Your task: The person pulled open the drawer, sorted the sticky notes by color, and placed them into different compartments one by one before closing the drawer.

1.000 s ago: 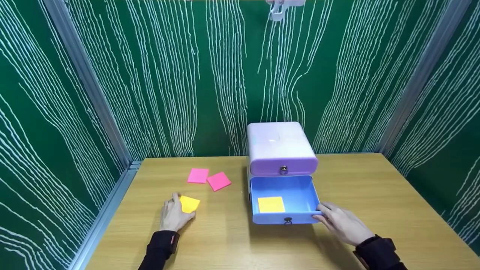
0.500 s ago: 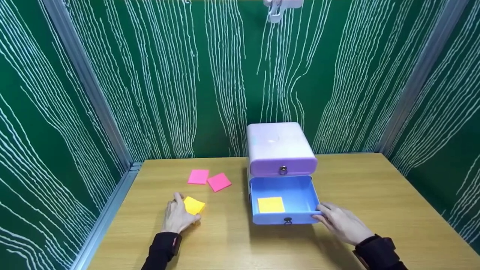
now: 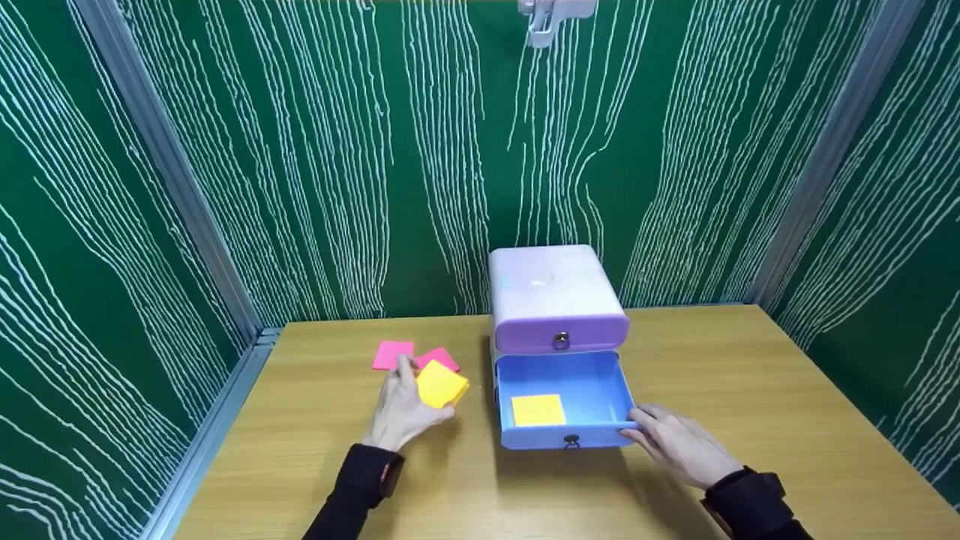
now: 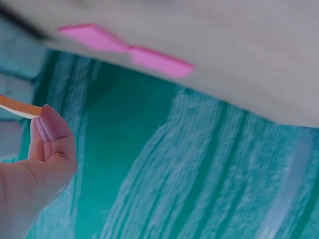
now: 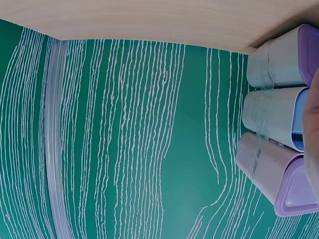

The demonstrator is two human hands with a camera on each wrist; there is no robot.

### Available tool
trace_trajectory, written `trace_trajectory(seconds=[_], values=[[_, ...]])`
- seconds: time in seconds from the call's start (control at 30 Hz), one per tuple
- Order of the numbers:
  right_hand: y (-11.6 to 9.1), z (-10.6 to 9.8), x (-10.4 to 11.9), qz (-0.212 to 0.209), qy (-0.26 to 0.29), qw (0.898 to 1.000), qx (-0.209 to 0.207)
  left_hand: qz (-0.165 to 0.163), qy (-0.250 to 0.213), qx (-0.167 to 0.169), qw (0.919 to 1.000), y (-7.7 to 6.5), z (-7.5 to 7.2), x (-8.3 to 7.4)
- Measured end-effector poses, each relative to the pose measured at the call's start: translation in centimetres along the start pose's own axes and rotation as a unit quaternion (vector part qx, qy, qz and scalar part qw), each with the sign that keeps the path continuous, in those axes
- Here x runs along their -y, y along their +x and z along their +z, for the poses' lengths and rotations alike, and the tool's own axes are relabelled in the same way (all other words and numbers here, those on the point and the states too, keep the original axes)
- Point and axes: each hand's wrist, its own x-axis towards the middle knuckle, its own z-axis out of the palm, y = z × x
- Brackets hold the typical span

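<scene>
My left hand (image 3: 409, 409) pinches a yellow sticky note pad (image 3: 441, 384) between thumb and fingers, raised above the table, left of the drawer unit (image 3: 555, 285). In the left wrist view the pad (image 4: 20, 107) shows edge-on at the fingertips. A blue drawer (image 3: 600, 382) is pulled out below the purple one. Another yellow sticky note pad (image 3: 538, 410) lies flat inside it, at the front left. My right hand (image 3: 682, 446) grips the drawer's front right corner. Only a sliver of that hand shows in the right wrist view.
Two pink sticky note pads, one at the left (image 3: 394, 355) and one partly hidden (image 3: 441, 358), lie behind my left hand. The right wrist view shows three tiers on the unit, the top one (image 5: 269, 162) with a purple front. Green walls (image 3: 315, 150) enclose the table.
My left hand has lifted the yellow pad off the table and carried it right, towards the drawer. It now partly covers the right pink pad. My right hand stays on the drawer corner.
</scene>
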Motion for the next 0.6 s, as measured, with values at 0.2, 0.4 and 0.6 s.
trace_trajectory(seconds=[0.2, 0.4, 0.6], values=[[-0.1, -0.1, -0.2, 0.005, -0.001, 1.000, 0.002, 0.007, -0.069, 0.032, 0.9971, 1.2, 0.3, -4.9], [-0.1, 0.1, 0.0, 0.017, 0.003, 1.000, 0.013, 0.014, -0.070, 0.059, 0.9957, 1.6, 1.7, -9.4], [0.0, 0.1, 0.1, 0.027, 0.006, 0.999, 0.028, 0.016, -0.073, 0.106, 0.9916, 0.9, 4.3, -11.5]])
